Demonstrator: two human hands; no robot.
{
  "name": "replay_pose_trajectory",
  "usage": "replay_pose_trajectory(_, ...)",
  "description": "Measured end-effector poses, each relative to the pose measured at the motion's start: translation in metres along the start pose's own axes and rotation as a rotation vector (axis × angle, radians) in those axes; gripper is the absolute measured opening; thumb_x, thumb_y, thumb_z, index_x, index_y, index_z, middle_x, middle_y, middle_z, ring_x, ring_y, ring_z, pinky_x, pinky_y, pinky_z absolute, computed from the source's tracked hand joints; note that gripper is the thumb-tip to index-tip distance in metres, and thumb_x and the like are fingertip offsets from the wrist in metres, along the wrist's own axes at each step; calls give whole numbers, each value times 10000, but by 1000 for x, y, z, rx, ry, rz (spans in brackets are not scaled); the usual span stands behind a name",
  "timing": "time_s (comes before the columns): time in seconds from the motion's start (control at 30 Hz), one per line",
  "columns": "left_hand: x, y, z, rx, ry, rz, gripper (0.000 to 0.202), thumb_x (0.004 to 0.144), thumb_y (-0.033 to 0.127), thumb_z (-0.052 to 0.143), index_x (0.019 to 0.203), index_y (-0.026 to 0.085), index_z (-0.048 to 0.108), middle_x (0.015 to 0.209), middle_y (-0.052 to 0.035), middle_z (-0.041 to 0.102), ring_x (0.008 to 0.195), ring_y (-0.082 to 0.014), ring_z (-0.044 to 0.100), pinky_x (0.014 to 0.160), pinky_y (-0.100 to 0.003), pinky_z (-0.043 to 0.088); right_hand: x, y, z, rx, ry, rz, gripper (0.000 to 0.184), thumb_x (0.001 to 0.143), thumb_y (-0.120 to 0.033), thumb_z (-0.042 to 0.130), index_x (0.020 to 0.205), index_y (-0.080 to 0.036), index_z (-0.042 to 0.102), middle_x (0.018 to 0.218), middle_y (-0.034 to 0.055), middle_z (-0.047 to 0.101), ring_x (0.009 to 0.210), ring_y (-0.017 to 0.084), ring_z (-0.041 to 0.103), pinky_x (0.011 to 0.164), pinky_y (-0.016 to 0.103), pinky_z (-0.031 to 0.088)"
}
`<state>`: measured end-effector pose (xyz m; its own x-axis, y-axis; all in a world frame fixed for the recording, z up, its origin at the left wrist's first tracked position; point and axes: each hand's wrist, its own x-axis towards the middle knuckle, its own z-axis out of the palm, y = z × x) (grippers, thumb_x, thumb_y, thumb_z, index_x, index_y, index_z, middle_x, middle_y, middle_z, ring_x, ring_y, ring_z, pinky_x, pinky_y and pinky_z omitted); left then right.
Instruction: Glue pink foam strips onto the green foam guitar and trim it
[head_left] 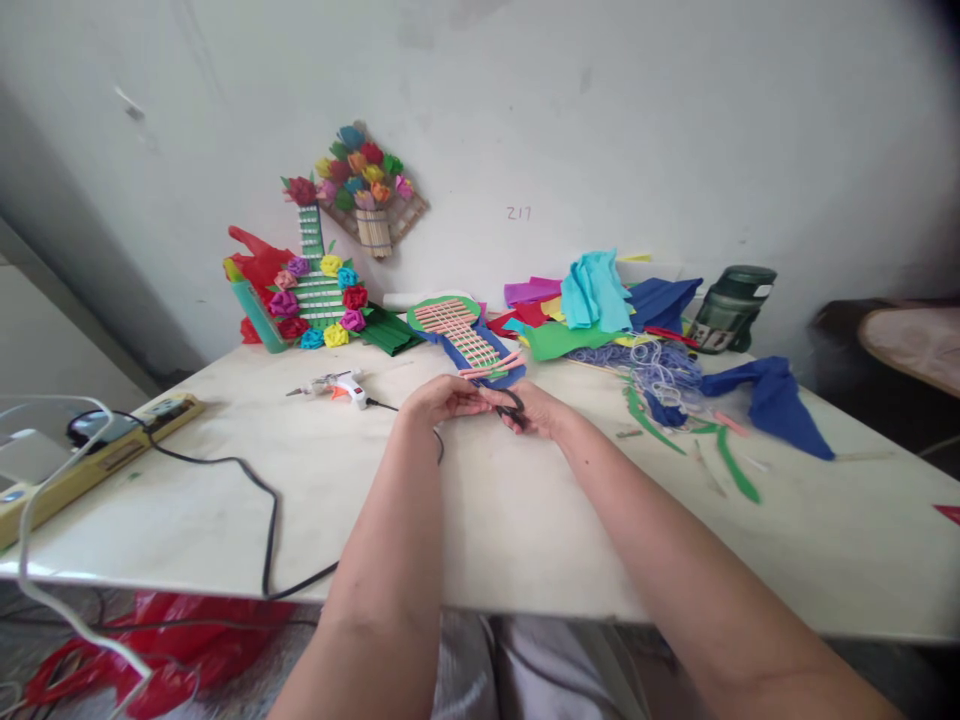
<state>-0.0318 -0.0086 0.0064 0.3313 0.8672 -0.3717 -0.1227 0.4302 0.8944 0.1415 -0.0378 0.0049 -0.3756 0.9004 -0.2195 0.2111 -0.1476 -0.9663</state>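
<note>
My right hand (538, 410) is closed around black-handled scissors (513, 403) over the middle of the white table (480, 520). My left hand (442, 397) is beside it, its fingers pinched together at the scissors' tip. What it pinches is too small to make out. Just beyond both hands lies a woven paper piece (466, 340) of pink strips on blue and green backing.
A glue gun (341, 385) lies at left with its black cord (255, 490) running to a yellow power strip (97, 455). Paper-flower crafts (319, 295) lean on the wall. Coloured paper scraps (600, 300), a dark green jar (731, 305) and blue paper (772, 400) fill the right.
</note>
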Motion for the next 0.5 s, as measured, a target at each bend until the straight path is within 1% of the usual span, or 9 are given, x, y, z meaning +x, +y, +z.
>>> replay_pose_trajectory(0.07, 2, -1, -2, 16, -5, -7, 237, 763, -21, 439, 874, 36, 642, 728, -161, 706, 679, -185, 706, 719, -238, 564, 0, -2, 0, 2, -1, -2, 471, 658, -583, 722, 654, -164, 507, 405, -63, 482, 323, 35, 388, 314, 149, 282)
replay_pose_trajectory(0.17, 2, -1, -2, 21, 5, -3, 233, 752, -30, 442, 859, 39, 637, 723, -158, 705, 661, -177, 700, 694, -228, 561, 3, -2, 0, -12, -13, -4, 465, 656, -574, 726, 643, -169, 498, 392, -69, 471, 313, 31, 364, 308, 148, 269)
replay_pose_trajectory(0.3, -2, 2, 0, 24, 16, -6, 242, 759, -21, 445, 879, 58, 639, 708, -132, 702, 606, -149, 684, 667, -202, 551, 5, -1, 2, -48, 22, -20, 443, 680, -500, 735, 568, -169, 462, 360, -81, 434, 298, 14, 320, 304, 135, 243)
replay_pose_trajectory(0.37, -4, 5, 1, 45, 33, -19, 262, 761, -9, 442, 908, 81, 640, 693, -111, 701, 587, -144, 676, 656, -206, 551, 5, -2, 3, -53, 51, -12, 412, 693, -457, 736, 569, -165, 474, 355, -85, 428, 294, 10, 316, 305, 127, 240)
replay_pose_trajectory(0.43, -6, 7, 0, 99, 87, -60, 260, 761, 5, 441, 912, 84, 637, 658, -103, 692, 567, -156, 668, 626, -217, 552, 3, -2, 4, -50, 66, 2, 355, 704, -421, 734, 606, -156, 517, 357, -88, 428, 294, 11, 321, 307, 123, 244)
replay_pose_trajectory(0.5, -6, 9, -1, 154, 176, -102, 223, 765, 21, 437, 875, 68, 626, 604, -109, 669, 542, -174, 658, 590, -228, 548, 2, -1, 3, -44, 72, 8, 319, 709, -395, 733, 633, -146, 549, 361, -89, 430, 295, 12, 324, 309, 123, 250)
